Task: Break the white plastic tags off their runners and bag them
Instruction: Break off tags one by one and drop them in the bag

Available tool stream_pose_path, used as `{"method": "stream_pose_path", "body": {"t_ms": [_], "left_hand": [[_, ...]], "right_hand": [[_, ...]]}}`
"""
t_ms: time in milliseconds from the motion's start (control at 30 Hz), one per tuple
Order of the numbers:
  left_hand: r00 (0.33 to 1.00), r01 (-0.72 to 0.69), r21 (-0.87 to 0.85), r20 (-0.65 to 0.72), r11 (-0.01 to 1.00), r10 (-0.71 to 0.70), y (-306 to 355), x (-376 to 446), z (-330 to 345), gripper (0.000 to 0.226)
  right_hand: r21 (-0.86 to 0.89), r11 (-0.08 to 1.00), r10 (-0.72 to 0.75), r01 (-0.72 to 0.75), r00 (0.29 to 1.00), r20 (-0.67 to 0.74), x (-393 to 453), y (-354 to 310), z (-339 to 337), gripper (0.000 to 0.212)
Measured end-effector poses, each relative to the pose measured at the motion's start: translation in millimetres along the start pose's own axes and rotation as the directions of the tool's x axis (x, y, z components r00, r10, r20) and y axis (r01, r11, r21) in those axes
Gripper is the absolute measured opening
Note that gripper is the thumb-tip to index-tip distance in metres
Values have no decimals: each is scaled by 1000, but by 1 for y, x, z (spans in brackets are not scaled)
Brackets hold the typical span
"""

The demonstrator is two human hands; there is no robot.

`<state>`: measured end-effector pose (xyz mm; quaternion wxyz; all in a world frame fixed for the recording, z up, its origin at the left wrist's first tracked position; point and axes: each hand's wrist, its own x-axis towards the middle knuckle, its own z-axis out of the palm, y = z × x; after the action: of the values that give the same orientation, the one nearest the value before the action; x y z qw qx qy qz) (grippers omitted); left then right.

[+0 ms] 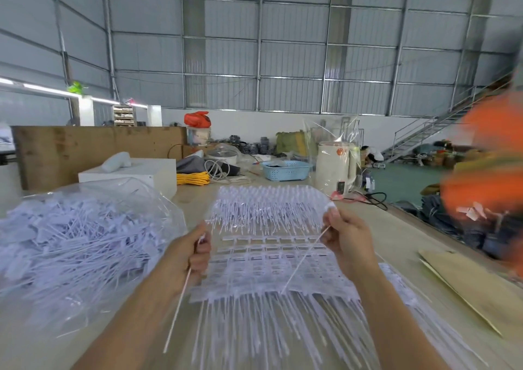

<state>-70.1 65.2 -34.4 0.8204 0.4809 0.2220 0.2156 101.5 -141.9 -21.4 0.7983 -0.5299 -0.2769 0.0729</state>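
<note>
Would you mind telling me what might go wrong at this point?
The left hand and right hand each grip one thin white plastic runner above the stacked white tag sheets; loosened tags could scatter across the table, missing the clear plastic bag of loose tags on the left.

A tall hall with grey corrugated metal walls (291, 52) on steel framing, a green floor (407, 180), a metal staircase (433, 132) at right, and strip lights (48, 90) at left.

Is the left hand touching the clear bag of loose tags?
Apart. The head view shows bare table between the left hand and the clear bag.
</note>
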Motion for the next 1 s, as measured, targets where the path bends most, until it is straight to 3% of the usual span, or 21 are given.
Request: {"method": "stream_pose_path", "body": {"t_ms": [67,100,200,300,433,567,667,767,900,1000], "left_hand": [[999,-45,70,-25,997,47,-10,5,3,31],[998,-59,106,-23,993,61,-15,7,7,31],[999,-48,161,8,986,47,-24,8,22,38],[993,-47,225,115,973,21,-32,3,36,62],[971,-136,285,228,949,71,-44,-5,49,70],[992,-99,288,106,952,71,-43,-5,40,49],[991,-74,194,-91,978,94,-34,5,24,30],[976,-77,108,-195,991,97,-28,12,9,25],[972,-73,13,-223,997,74,-28,20,1,23],[968,-83,-28,-238,996,74,-31,22,3,24]], "right_hand": [[222,973,56,-60,998,25,-2,-3,9,25],[235,969,67,-78,996,57,-5,-3,16,26],[76,991,97,-113,976,193,-17,2,36,29],[-151,983,149,-104,932,329,-34,11,60,19],[-408,912,89,45,948,306,-41,23,83,18],[-673,721,182,162,893,411,-22,30,86,24],[-767,623,198,150,919,341,6,31,74,31],[-930,307,221,203,935,277,34,47,54,26],[-966,71,434,249,864,255,41,78,40,46],[-954,-45,455,295,856,244,41,91,45,47]]}}
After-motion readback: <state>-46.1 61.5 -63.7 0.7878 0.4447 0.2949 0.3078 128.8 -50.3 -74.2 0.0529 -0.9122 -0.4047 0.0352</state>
